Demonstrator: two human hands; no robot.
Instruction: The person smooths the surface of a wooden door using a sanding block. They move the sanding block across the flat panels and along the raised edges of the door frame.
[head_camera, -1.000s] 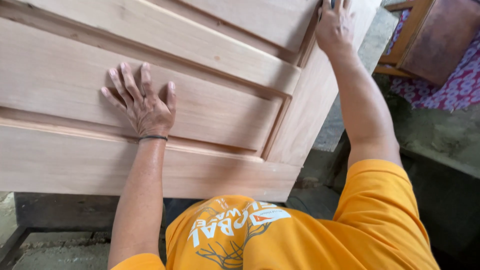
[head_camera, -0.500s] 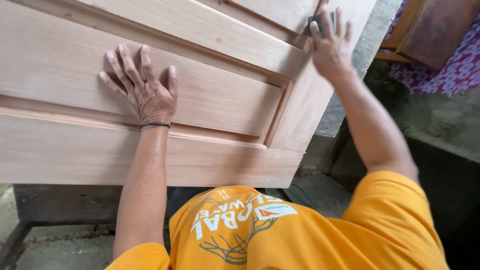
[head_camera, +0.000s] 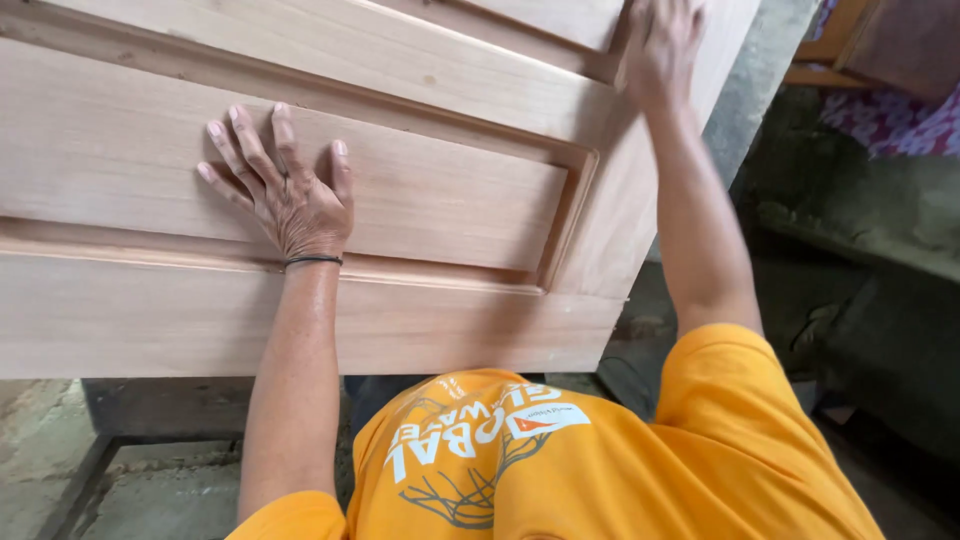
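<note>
Two hands on bare wooden door (head_camera: 420, 190) laid flat: left hand (head_camera: 285, 195) planted palm-down on recessed panel, fingers spread wide, bracing. Right hand (head_camera: 662, 45) reaching far along right stile near moulded groove, fingers together and pressing flat; dark pad seen under it half a second ago now hidden (cannot tell whether gripped or only pressed under palm). Shifted up and outward along stile since then while left stayed put, so rubbing stroke along that edge probably ongoing; orange shirt (head_camera: 560, 470) below.
</note>
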